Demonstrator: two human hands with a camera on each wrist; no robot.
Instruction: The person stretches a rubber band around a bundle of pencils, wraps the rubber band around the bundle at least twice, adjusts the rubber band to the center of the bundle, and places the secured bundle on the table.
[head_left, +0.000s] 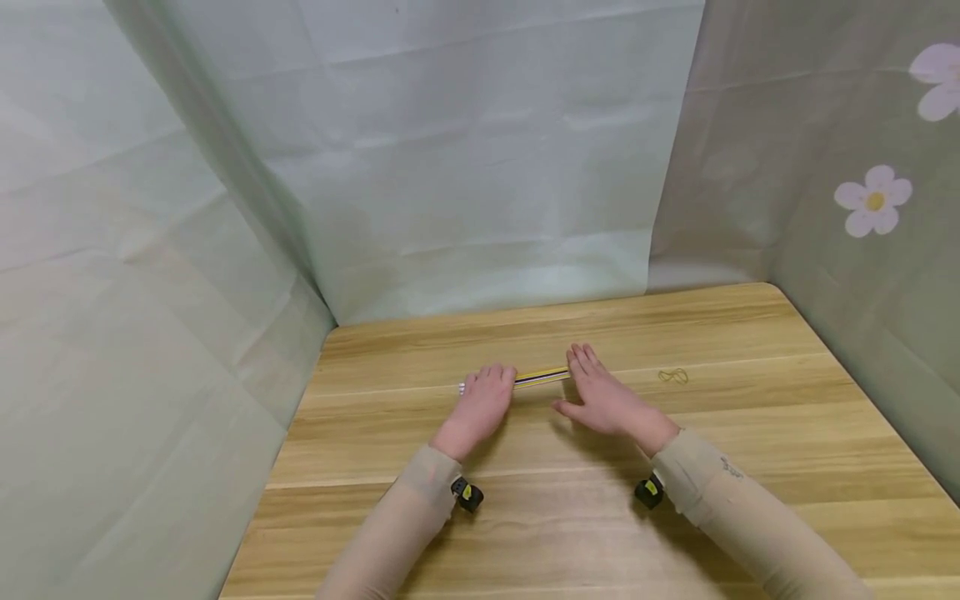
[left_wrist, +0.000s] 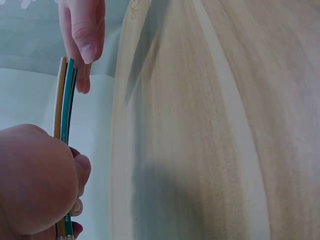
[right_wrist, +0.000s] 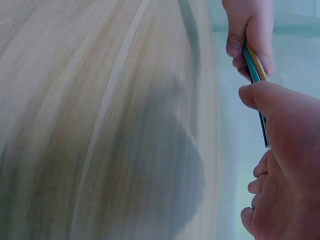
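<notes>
A small bundle of pencils (head_left: 542, 377) in yellow, green, black and white is held above the wooden table, lying roughly left to right. My left hand (head_left: 483, 404) grips it near its left end, fingers and thumb curled round, as the left wrist view shows on the pencils (left_wrist: 65, 100). White ends (head_left: 461, 388) stick out past that hand. At the other end, my right hand (head_left: 603, 400) stands with straight fingers and its thumb apart, palm facing the pencil tips. Whether the palm touches the tips, I cannot tell.
A thin yellowish rubber band (head_left: 672, 376) lies on the wooden table (head_left: 555, 533), right of my right hand. Pale fabric curtains (head_left: 480, 183) hang behind the table and along both sides, the right one with printed flowers (head_left: 873, 201).
</notes>
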